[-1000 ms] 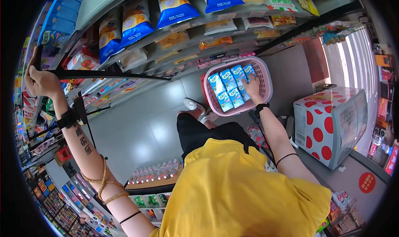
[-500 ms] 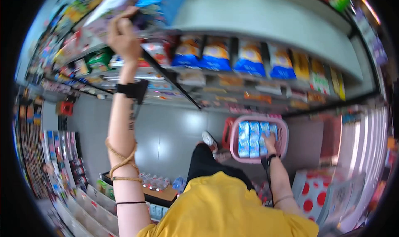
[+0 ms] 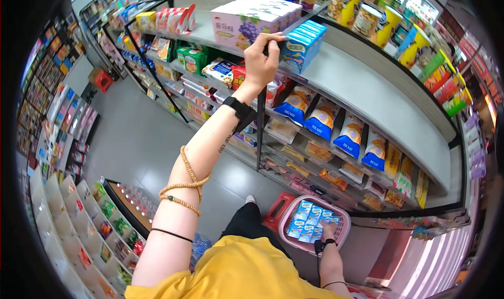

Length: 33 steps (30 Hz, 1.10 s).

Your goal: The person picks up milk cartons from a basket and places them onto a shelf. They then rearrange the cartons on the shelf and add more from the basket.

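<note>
My left hand is raised at the upper shelf with its fingers curled, at the top of a black post. Its fingertips reach the left edge of a row of blue boxes; what they close on is hidden. Low on the right, my right hand reaches into a pink basket. Its fingers, partly hidden, close at the right side of several small blue boxes packed there. A purple grape-print carton stands left of the shelf boxes.
Blue-and-orange snack bags line the shelf below. Yellow canisters stand above. A red stool is beside the basket. White divided bins with small packets fill the lower left. Grey floor lies between the shelves.
The view has turned, bringing the upper shelf into fuller, sharper sight. My left hand now appears farther right, beside the blue boxes. My right hand stays in the basket.
</note>
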Available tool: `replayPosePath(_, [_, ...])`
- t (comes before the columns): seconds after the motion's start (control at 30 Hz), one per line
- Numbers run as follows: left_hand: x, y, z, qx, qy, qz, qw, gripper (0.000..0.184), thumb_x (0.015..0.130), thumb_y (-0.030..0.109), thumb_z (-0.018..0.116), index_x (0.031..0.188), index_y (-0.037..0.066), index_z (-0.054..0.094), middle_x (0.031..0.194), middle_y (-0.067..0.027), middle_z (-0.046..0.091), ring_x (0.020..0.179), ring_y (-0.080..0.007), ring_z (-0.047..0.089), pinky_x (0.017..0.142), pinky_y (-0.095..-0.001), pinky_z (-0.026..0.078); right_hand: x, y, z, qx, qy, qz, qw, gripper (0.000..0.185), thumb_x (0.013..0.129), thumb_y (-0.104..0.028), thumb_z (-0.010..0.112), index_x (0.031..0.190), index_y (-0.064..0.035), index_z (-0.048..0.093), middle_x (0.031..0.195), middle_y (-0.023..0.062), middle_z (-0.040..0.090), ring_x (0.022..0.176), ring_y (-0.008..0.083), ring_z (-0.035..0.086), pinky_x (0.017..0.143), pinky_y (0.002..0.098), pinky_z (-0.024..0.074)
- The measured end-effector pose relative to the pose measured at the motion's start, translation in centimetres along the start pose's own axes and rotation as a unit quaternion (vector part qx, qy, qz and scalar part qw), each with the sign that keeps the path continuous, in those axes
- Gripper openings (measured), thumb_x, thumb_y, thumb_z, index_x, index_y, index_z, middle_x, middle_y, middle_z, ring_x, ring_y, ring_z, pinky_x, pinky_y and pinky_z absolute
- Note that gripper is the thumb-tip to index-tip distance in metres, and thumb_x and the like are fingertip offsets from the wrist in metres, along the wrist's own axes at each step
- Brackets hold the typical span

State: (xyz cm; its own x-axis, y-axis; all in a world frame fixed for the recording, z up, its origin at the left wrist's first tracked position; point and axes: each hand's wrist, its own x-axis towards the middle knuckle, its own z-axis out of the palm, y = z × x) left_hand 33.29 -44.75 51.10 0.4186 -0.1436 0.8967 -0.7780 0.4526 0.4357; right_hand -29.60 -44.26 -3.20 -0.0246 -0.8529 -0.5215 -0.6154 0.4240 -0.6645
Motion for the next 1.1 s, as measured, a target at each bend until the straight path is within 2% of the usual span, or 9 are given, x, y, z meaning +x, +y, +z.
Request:
replayPosePath(0.3, [0.3,1.0,-0.4,0.017,0.002,-0.007,1.0,0.012,0.096,0.005,0.055,0.101,0.001,0.066,0.099,-0.0161,0.076,0.102,-0.0312,0.074,0.086,-0.0364,0.057,-1.6,-2.7,-0.8,0.132,-0.07,-0.006,0.989,0.039,0.068,0.001,0.085,0.103,0.006,0.069,0.101,0.016,0.074,0.089,0.0272,0.07,0.079,0.0421,0.0547])
replayPosePath(0.4, [0.3,1.5,-0.5,0.031,-0.008,-0.015,0.999,0.016,0.096,0.002,0.052,0.101,-0.001,0.067,0.101,-0.0166,0.077,0.105,-0.0293,0.074,0.089,-0.0351,0.057,1.1,0.5,-0.7,0.129,-0.063,-0.014,0.99,0.044,0.066,0.002,0.084,0.106,0.0053,0.067,0.1,0.0166,0.074,0.091,0.0274,0.071,0.079,0.0424,0.0554])
replayPosePath(0.63, [0.3,0.8,-0.6,0.011,-0.003,-0.007,1.0,0.013,0.096,0.003,0.054,0.102,0.001,0.065,0.103,-0.0196,0.074,0.1,-0.0351,0.073,0.086,-0.0382,0.057,-8.3,-10.6,-5.1,-0.01,0.04,0.002,0.999,0.053,0.061,-0.008,0.089,0.104,0.0072,0.064,0.095,0.0196,0.073,0.083,0.0299,0.073,0.072,0.0405,0.0573])
replayPosePath(0.67, [0.3,1.0,-0.6,0.013,-0.004,-0.016,1.0,0.013,0.096,0.003,0.054,0.102,0.001,0.065,0.104,-0.0198,0.074,0.101,-0.0359,0.073,0.086,-0.0386,0.057,1.2,0.6,-4.2,-0.03,0.098,-0.073,0.992,0.047,0.065,-0.008,0.088,0.103,0.0067,0.064,0.082,0.0161,0.072,0.067,0.0287,0.072,0.058,0.0391,0.0556])
replayPosePath(0.77, [0.4,0.8,-0.9,0.0,-0.005,-0.014,1.0,0.014,0.095,0.003,0.054,0.103,0.001,0.066,0.107,-0.0201,0.073,0.102,-0.0359,0.072,0.087,-0.0391,0.057,-4.1,-6.0,-7.0,0.174,-0.067,-0.017,0.982,0.043,0.072,-0.004,0.085,0.107,0.0054,0.062,0.086,0.0155,0.072,0.068,0.0256,0.072,0.053,0.036,0.0538])
replayPosePath(0.8, [0.5,0.8,-0.9,-0.015,-0.005,-0.023,1.0,0.014,0.095,0.002,0.055,0.103,0.001,0.066,0.107,-0.0201,0.073,0.103,-0.0358,0.072,0.088,-0.0392,0.057,-8.5,-10.9,-8.0,0.184,-0.055,0.103,0.976,0.044,0.078,0.0,0.08,0.117,0.0037,0.059,0.104,0.0184,0.071,0.083,0.0256,0.074,0.057,0.0358,0.0568])
replayPosePath(0.9, [0.4,0.4,-1.0,-0.032,-0.004,-0.032,0.999,0.014,0.094,0.002,0.056,0.103,0.0,0.067,0.107,-0.0202,0.073,0.106,-0.0367,0.071,0.09,-0.0405,0.057,-13.2,-15.0,-8.4,0.278,-0.137,0.12,0.943,0.05,0.083,0.001,0.078,0.127,0.0024,0.056,0.121,0.0189,0.067,0.102,0.026,0.071,0.069,0.0409,0.0607])
replayPosePath(0.93, [0.5,0.5,-1.0,-0.038,-0.003,-0.036,0.999,0.015,0.094,0.002,0.056,0.103,0.0,0.067,0.107,-0.0203,0.073,0.106,-0.037,0.071,0.091,-0.041,0.056,-16.1,-18.4,-8.0,0.325,-0.189,0.144,0.915,0.058,0.084,0.0,0.079,0.135,0.001,0.053,0.126,0.0158,0.065,0.111,0.0263,0.068,0.088,0.045,0.0589])
replayPosePath(1.1, [0.8,-0.1,-1.4,-0.061,-0.016,-0.033,0.997,0.017,0.09,-0.001,0.058,0.104,0.0,0.067,0.108,-0.019,0.072,0.109,-0.0381,0.069,0.093,-0.0431,0.056,-24.2,-32.6,-4.1,0.341,-0.45,-0.075,0.822,0.073,0.075,-0.008,0.086,0.137,0.0016,0.05,0.121,0.0121,0.068,0.109,0.026,0.068,0.098,0.0412,0.0535])
